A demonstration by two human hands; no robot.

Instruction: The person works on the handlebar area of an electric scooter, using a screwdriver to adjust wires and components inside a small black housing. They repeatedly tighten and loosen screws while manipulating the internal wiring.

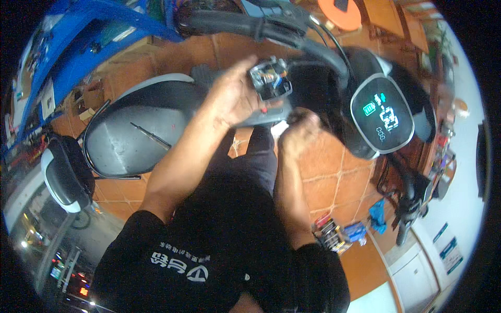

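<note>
My left hand is closed around a dark handlebar switch housing, its hollow inner side with coloured wires and contacts facing up. The housing is held above the scooter's floor area, near the handlebar. My right hand hovers lower and to the right, fingers curled and smeared by motion. Whatever it may hold is hidden. A thin screwdriver lies on the black scooter seat left of my left forearm. The scooter's round dashboard display is lit, to the right of my hands.
At the far side a black grip crosses above my left hand. The other handlebar end is at the right. Small boxes and a blue cloth lie at lower right. A blue rack stands at upper left, an orange round stool beyond.
</note>
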